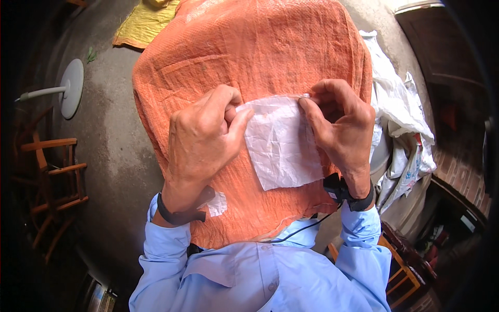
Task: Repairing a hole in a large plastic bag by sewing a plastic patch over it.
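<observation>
A thin, creased white sheet (283,148), roughly square and slightly see-through, hangs over the orange woven cloth (249,57). I cannot tell whether it is paper, film or fabric. Its upper left corner is pinched between the thumb and fingers of my left hand (202,132). With thumb and forefinger, my right hand (343,117) grips the upper right corner, so the top edge stretches between both hands. Close to my left wrist, a small white scrap (217,204) lies on the orange cloth. Dark straps circle both wrists.
White woven sacks (400,114) are heaped at the right. A yellow sack (144,25) lies at the far left. Wooden chairs (57,169) and a round white stand base (73,88) are on the left floor. A black cable (306,227) runs from my right wrist.
</observation>
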A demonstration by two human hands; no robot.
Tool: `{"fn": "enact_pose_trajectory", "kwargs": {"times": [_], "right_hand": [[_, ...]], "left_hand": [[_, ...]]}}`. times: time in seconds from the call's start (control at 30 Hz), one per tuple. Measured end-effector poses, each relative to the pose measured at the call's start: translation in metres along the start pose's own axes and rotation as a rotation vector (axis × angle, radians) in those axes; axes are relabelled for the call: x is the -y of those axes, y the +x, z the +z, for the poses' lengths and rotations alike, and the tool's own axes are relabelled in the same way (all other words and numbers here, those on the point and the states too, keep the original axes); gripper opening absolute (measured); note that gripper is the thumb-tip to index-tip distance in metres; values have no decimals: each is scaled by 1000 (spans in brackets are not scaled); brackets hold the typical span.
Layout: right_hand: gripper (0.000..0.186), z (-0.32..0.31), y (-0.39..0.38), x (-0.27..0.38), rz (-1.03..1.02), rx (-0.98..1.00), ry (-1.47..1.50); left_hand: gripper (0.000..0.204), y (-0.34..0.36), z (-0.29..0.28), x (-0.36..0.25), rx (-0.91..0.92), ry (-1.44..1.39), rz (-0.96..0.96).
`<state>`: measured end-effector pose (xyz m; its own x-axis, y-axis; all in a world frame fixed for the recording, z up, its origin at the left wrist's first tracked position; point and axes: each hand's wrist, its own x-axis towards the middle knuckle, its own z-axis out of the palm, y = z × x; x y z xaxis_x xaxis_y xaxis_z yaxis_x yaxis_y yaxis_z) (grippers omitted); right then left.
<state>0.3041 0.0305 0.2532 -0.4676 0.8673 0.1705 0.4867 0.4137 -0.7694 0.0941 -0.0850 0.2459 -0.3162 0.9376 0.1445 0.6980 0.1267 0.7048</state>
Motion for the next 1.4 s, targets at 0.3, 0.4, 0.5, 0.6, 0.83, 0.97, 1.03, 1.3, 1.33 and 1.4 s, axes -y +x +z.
{"fn": "enact_pose_trajectory", "kwargs": {"times": [0.3,0.4,0.5,0.6,0.83,0.97,1.03,1.3,1.33,1.4], "right_hand": [[16,-8,-5,-7,-224,51,-15],[16,-15,-13,-1,-206,95,70],[17,-23,-22,-2,-190,165,162],[17,-25,-32,0,-11,178,284],[14,-27,-34,0,309,264,560],[12,-32,-34,-1,367,320,704],[13,-30,-35,0,337,298,665],[17,-29,-30,7,249,291,467],[17,-28,-29,7,206,275,435],[19,-27,-29,8,163,256,389]], "left_hand": [[17,-5,-3,3,-8,-19,167],[17,-13,-6,-2,-11,-145,185],[18,-24,-12,-4,49,-270,157],[19,-34,-10,-3,88,-416,0],[20,-41,-4,-7,31,-581,-275],[16,-41,-7,-7,76,-654,-259],[14,-42,-7,-6,69,-661,-228],[18,-39,-6,-3,52,-572,-127],[18,-38,-6,-2,51,-556,-101],[19,-37,-5,-2,39,-532,-68]]}}
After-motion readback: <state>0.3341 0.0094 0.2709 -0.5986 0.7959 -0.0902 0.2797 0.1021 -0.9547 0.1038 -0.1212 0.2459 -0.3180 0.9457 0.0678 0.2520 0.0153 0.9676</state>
